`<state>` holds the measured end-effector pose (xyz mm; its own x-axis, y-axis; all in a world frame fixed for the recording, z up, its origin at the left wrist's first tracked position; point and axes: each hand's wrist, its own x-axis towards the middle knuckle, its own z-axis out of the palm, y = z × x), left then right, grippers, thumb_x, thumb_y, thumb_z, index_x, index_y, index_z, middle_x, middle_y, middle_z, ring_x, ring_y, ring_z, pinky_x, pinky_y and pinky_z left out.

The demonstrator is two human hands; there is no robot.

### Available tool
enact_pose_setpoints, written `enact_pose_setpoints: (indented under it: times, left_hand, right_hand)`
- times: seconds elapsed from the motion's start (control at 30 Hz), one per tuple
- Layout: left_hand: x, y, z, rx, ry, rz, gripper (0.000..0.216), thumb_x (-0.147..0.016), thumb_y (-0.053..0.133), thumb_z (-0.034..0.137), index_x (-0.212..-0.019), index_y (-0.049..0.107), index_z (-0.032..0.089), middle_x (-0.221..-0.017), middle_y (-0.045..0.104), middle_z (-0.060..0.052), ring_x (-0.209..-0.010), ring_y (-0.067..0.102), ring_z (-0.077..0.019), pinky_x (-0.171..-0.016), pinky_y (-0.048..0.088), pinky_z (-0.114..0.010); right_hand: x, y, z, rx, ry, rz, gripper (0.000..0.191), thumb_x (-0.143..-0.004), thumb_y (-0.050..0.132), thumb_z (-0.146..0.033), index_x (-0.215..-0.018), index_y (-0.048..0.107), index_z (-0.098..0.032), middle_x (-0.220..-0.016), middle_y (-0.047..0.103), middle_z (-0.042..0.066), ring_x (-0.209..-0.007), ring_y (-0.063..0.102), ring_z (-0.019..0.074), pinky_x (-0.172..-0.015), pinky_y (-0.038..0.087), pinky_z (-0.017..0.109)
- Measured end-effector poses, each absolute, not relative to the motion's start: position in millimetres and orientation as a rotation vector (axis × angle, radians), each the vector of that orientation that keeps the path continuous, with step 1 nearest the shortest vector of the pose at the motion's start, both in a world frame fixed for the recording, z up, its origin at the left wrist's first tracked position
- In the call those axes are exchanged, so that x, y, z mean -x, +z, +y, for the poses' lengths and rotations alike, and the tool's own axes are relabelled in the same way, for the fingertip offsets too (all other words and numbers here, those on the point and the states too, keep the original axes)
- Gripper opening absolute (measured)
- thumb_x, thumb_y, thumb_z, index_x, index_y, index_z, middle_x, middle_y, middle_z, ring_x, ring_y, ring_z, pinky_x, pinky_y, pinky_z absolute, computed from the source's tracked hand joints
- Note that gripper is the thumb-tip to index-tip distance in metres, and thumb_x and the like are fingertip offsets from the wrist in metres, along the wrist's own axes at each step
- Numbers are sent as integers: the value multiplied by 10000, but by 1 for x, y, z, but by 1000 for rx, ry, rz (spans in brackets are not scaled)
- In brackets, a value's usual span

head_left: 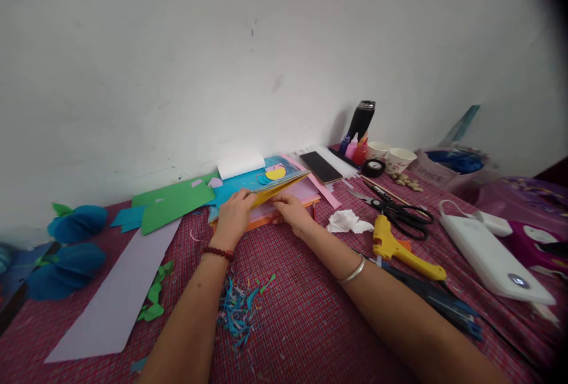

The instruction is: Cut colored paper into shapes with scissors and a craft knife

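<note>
Near the wall, my left hand (235, 213) is closed on the front edge of a stack of coloured paper (289, 185), whose underside is yellow. That edge is raised, and blue sheets (239, 186) lie across its top. My right hand (290, 211) reaches into the gap below, its fingers curled at the lilac paper (304, 192) and orange paper (266, 220) there. Some of its fingertips are hidden by the sheets. A yellow paper circle (276, 173) rests on top. Shredded paper scraps (237, 310) lie between my forearms.
Green sheets (177, 203), a long lilac strip (119, 289) and blue paper pumpkins (71, 271) are at left. To the right lie a phone (322, 167), crumpled tissue (348, 222), scissors (399, 212), a yellow glue gun (403, 249), a white power bank (492, 257), paper cups (399, 159) and a black bottle (361, 119).
</note>
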<state>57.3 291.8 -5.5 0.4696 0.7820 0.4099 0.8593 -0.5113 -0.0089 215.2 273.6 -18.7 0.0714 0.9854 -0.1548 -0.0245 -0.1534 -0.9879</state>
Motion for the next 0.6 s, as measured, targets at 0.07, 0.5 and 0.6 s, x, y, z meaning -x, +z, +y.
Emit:
enact_pose_setpoints:
  times: [0.07,0.5,0.6]
  left_hand:
    - [-58,-6,291,2532,-561,-1386,300,-868,430,109,-1036,643,236,-1126,611,-70,-988,560,-223,-747,443,-319]
    - [-62,-7,289,2508,-635,-1358,298,-946,405,332,-926,669,196,-1016,639,-74,-962,563,-215,-802,430,-324]
    - [-62,-7,290,2490,-583,-1352,294,-952,386,304,-927,653,187,-1022,640,-82,-944,565,-219,-773,429,-321]
  right_hand:
    - [-217,-18,274,1307,1333,-1008,153,-834,439,-65,-855,562,-153,-638,632,-10,-519,636,97,-459,505,166]
    - [-218,-13,282,1283,1435,-839,147,-907,460,-148,-822,578,-127,-807,717,69,-429,582,67,-384,473,152]
    - [-220,-11,282,1295,1455,-847,119,-911,478,-181,-853,570,-132,-748,702,49,-423,583,74,-389,481,164]
